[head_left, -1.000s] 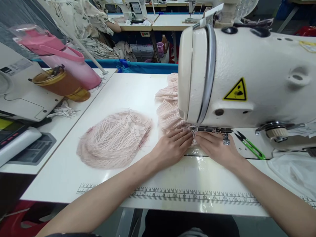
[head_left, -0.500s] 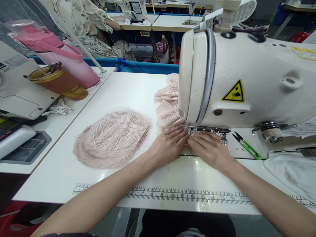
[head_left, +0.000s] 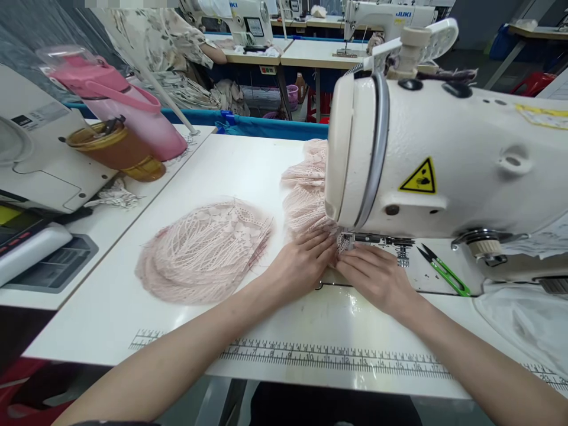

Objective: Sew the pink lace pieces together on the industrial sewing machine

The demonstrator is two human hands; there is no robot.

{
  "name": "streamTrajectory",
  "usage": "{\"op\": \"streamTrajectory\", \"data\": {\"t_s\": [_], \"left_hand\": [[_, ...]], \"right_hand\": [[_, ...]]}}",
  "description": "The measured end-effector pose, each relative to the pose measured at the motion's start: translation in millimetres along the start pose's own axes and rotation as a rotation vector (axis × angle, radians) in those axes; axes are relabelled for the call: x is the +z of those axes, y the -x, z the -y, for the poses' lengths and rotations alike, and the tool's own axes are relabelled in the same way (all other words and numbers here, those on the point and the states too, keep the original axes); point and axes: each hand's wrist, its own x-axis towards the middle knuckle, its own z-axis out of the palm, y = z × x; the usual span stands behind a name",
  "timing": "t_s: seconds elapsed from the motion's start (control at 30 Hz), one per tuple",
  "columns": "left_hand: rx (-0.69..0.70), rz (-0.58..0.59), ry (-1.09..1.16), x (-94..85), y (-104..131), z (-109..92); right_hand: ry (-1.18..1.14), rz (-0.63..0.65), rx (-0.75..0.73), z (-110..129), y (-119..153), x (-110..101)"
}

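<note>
Pink lace fabric [head_left: 306, 198] lies gathered beneath the head of a white sewing machine [head_left: 448, 160]. On its near edge, left of the presser foot, my left hand [head_left: 304, 263] rests with fingers stretched out flat. My right hand [head_left: 375, 275] lies opposite, fingers extended over the lace by the needle area; its thumb is hidden. The fingertips of both hands nearly meet in front of the presser foot. A second pile of pink lace pieces [head_left: 204, 251] sits on the table to the left.
Green thread snips [head_left: 444, 271] lie on the machine bed, right of my right hand. A printed ruler [head_left: 310, 357] runs along the table's front. At left stand a pink bottle [head_left: 128, 112] and an amber cup [head_left: 118, 151]. Another person's sleeve [head_left: 177, 32] shows at the back.
The view has tilted up slightly, so the machine and background sit lower in the picture. Both hands stay at the same spot on the lace, with hardly any visible movement.
</note>
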Motion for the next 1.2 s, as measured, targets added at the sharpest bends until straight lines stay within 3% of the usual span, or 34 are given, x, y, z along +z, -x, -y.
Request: {"op": "streamTrajectory", "data": {"t_s": [0.33,0.67,1.0,1.2], "left_hand": [[-0.029,0.022,-0.008,-1.6,-1,-6],[-0.049,-0.003,-0.028,-2.0,-3,-15],[-0.077,0.019,-0.012,-1.3,-3,-20],[-0.087,0.028,0.006,1.0,-4,-21]], "right_hand": [[0.015,-0.014,-0.009,-4,-1,-2],[-0.011,0.101,0.050,-11,1,-8],[0.269,0.023,0.084,-11,-3,-14],[0.192,0.008,0.141,-15,-3,-15]]}}
